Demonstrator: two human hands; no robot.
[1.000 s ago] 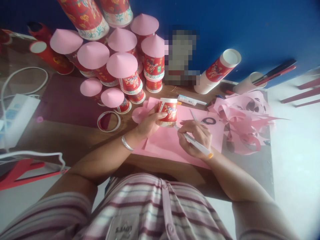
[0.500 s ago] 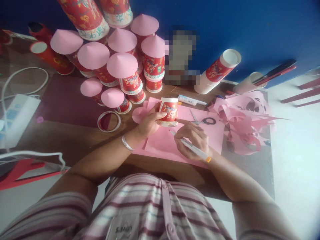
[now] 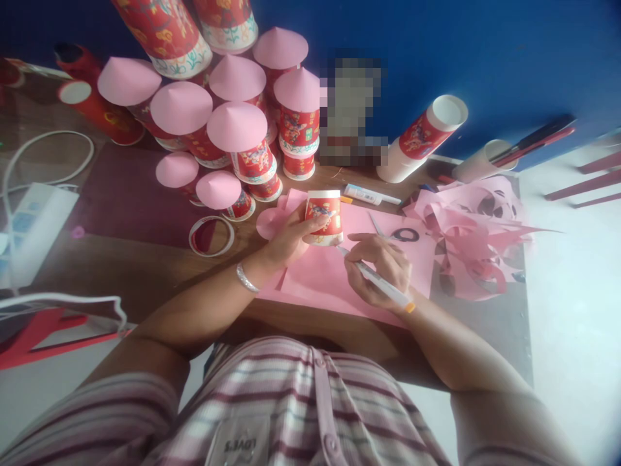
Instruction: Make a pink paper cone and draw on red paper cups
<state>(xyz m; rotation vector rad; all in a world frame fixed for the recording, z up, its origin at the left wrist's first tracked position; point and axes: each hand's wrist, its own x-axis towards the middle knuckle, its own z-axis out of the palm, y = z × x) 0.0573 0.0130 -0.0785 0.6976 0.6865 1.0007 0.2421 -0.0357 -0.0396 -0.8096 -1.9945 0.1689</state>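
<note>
My left hand [image 3: 288,236] is closed around a red patterned paper cup [image 3: 324,217] that stands upside down on a pink paper sheet [image 3: 320,275]. My right hand [image 3: 381,268] grips a white pen [image 3: 381,281] with an orange end. The pen's tip touches the sheet at the cup's rim. A pink paper disc [image 3: 269,223] lies just behind my left hand. Small scissors [image 3: 395,233] rest on the sheet beyond my right hand.
Several red cups with pink cone lids [image 3: 237,126] are grouped at the back left, a tape ring [image 3: 211,235] in front of them. A glue stick [image 3: 371,194], a lying cup stack [image 3: 422,139], pink paper scraps [image 3: 473,233] and a power strip [image 3: 32,230] surround the sheet.
My right hand slid the pen along the cup's rim, toward me and then back to the right. The cup tilted and shifted slightly in my left hand.
</note>
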